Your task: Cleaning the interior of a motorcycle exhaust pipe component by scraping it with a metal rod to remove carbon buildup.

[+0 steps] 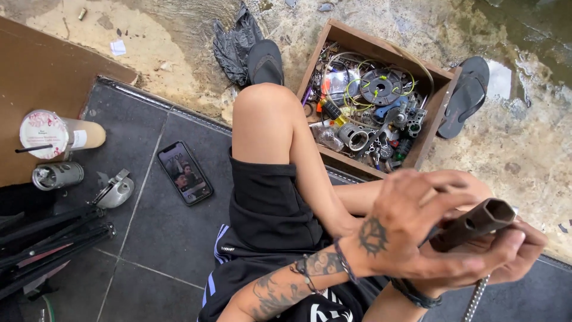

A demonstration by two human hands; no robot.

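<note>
Both hands on a brown hexagonal socket tube (473, 223): left hand (411, 229) clenched around it; right hand (515, 253) gripping underneath, mostly hidden

Lit phone screen (185, 173) flat on dark floor tile, far left of left grip (411, 229). Farther left, round printed cup lid (43, 133), white-pink; pale label (78, 139) on cup side.

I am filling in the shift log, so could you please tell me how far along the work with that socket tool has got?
Already done: the wooden box of parts sits within reach. In hand: the left hand and right hand both grip a dark hexagonal tube socket wrench, with a threaded rod hanging below. What it is fitted to is hidden, so what is left cannot be judged.
</note>
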